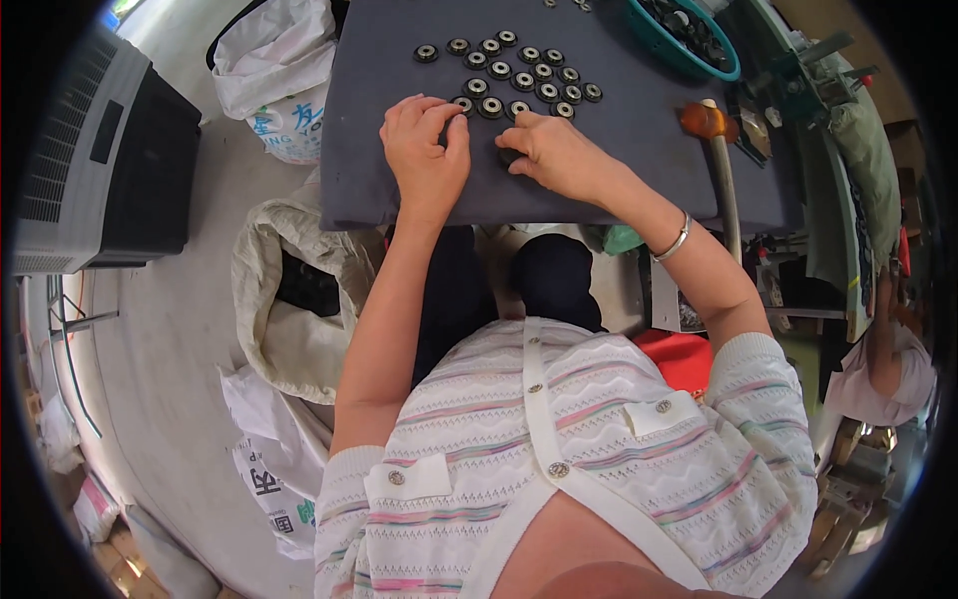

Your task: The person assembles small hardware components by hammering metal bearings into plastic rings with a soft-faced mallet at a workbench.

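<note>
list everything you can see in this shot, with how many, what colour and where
round ring parts: about twenty, black with silver centres, in rows on the board
work board: one, dark grey, over the lap
basin: one, teal, top right, holding dark parts
hammer: one, orange head, right of the board
sacks: several, white, on the floor at left
crate: one, grey and black, far left
left hand: on the board, at the nearest row
right hand: on a dark part

At upper centre, both hands, left hand (427,150) and right hand (555,155), rest on the grey desk (639,150), fingers (454,112) touching the small black rings (519,72).
</note>
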Available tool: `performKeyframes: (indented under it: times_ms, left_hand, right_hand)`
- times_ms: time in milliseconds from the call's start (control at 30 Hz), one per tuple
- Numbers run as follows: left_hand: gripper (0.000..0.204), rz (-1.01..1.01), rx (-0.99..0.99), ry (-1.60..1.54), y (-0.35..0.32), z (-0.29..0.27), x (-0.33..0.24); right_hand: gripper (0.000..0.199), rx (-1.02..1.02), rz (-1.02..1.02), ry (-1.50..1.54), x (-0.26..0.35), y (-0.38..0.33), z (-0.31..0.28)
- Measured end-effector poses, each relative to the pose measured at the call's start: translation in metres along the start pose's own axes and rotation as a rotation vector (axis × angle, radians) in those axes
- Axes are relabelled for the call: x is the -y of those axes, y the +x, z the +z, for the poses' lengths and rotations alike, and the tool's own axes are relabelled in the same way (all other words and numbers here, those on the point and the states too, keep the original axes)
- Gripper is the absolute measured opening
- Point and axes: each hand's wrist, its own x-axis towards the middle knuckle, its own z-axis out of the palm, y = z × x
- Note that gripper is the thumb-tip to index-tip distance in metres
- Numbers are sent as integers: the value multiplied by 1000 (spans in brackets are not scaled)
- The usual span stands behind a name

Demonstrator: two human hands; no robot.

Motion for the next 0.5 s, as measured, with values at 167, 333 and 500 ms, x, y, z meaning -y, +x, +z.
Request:
performKeyframes:
  times_ms: [167, 333, 500]
  left_hand:
    - [19, -86, 93, 94, 1, 3, 6]
    - [31, 73, 288, 394, 5, 12, -6]
    - [32, 72, 384, 417, 2, 7, -1]
  right_hand:
    - [29, 4, 23, -100, 6, 0, 1]
    - [29, -48, 69, -148, -2, -16, -2]
    - [37, -207, 61, -80, -13, -31, -18]
